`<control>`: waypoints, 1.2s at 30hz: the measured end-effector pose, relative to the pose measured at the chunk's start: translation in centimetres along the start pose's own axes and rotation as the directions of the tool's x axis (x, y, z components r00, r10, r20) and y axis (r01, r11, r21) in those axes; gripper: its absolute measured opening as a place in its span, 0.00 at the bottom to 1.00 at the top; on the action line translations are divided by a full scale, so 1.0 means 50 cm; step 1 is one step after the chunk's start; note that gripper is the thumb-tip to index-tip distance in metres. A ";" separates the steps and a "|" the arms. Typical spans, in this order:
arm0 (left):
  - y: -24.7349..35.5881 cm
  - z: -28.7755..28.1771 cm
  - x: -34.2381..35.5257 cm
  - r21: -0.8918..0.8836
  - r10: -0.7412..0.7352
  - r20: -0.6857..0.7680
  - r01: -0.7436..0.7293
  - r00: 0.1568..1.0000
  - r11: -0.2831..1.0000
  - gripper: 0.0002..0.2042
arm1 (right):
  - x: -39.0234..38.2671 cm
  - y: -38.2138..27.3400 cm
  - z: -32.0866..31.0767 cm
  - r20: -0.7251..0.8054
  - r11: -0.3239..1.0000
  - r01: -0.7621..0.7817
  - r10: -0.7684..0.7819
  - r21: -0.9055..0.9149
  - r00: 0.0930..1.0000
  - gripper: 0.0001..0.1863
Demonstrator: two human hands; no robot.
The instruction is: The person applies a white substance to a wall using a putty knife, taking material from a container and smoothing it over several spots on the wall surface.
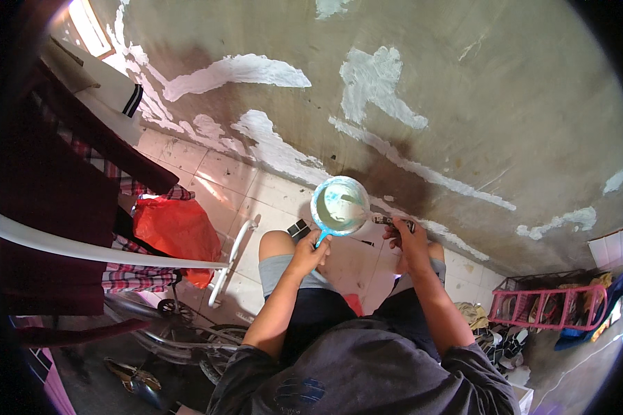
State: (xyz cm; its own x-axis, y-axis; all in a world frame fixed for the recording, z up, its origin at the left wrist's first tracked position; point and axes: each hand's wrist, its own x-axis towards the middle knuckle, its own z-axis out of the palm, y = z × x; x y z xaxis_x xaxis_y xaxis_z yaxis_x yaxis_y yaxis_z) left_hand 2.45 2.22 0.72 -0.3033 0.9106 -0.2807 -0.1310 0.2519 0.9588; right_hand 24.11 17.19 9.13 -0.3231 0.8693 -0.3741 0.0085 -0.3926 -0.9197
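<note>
My left hand (pixel 309 254) is closed around the short handle of a light blue dipper (pixel 323 236). White paste (pixel 336 207) lies in the dipper and smears its inner wall. In my right hand (pixel 412 243) is a dark-handled tool (pixel 381 219), held from the right side. Its far end reaches over the dipper's rim into the paste; whether it is a brush or a putty knife I cannot tell. Just beyond the dipper rises a grey-brown wall (pixel 464 104) with uneven white patches (pixel 374 79) spread on it.
Clothes (pixel 55 207) hang at the left by a white rail (pixel 118 250), near a red plastic bag (pixel 176 232). A bicycle (pixel 208 339) stands behind them at lower left. A pink rack (pixel 547 309) holding items lies against the wall at right. Pale tiles (pixel 256 200) cover the floor.
</note>
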 end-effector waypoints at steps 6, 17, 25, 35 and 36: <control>-0.003 -0.002 0.016 -0.082 0.032 -0.022 -0.034 0.999 0.996 0.14 | -0.003 0.031 -0.040 0.156 0.977 -0.167 0.145 0.136 0.977 0.11; -0.010 -0.004 0.034 -0.204 0.025 -0.053 -0.035 0.998 0.978 0.14 | -0.019 -0.048 0.021 0.309 0.988 -0.150 0.128 0.047 0.942 0.09; -0.023 -0.013 0.047 -0.253 0.071 -0.061 -0.084 0.996 0.964 0.14 | 0.069 -0.261 0.145 0.333 0.916 0.388 -0.336 -0.102 0.881 0.07; -0.017 -0.025 0.046 -0.225 0.099 -0.009 -0.099 0.995 0.969 0.14 | 0.131 -0.544 0.313 0.314 0.662 0.716 -0.647 -0.220 0.695 0.14; -0.022 -0.025 0.047 -0.245 0.097 -0.014 -0.097 0.995 0.965 0.14 | 0.141 -0.562 0.325 0.307 0.633 0.744 -0.679 -0.215 0.667 0.14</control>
State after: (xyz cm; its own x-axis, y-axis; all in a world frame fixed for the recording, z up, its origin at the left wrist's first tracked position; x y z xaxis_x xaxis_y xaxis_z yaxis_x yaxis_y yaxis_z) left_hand 0.72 3.67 -1.03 -0.3275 0.9261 -0.1874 -0.3287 0.0743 0.9415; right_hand 6.21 29.47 34.28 -0.5118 0.7539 0.4120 -0.0317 0.4626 -0.8860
